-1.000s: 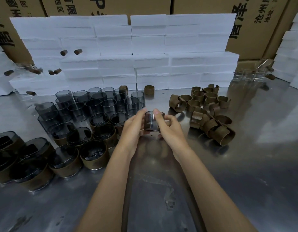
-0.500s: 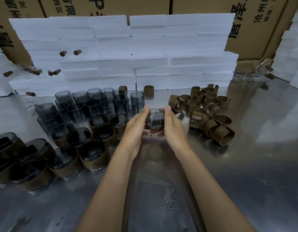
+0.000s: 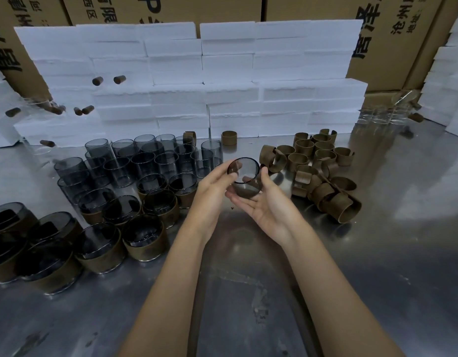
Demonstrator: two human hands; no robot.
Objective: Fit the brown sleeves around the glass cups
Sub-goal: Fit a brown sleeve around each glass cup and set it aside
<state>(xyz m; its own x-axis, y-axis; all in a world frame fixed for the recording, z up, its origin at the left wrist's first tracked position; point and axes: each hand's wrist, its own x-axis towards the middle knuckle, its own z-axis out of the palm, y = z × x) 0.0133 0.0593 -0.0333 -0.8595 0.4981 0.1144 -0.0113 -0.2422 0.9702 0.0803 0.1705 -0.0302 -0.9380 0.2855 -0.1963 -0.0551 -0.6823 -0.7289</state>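
— Above the table (image 3: 377, 253) middle, who holds the cup (image 3: 244, 177)?
— Both: right hand (image 3: 267, 206) cradles it, left hand (image 3: 213, 185) pinches its rim.
— Farther back?
— Sleeves (image 3: 323, 173) right, bare cups (image 3: 145, 163) left, foam (image 3: 222, 81) at far edge.

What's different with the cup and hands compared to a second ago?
The glass cup has been lifted off the table and tipped, mouth toward the camera. The right hand now cradles it from below; the left hand pinches its rim. Cup rows and loose sleeves are unchanged.
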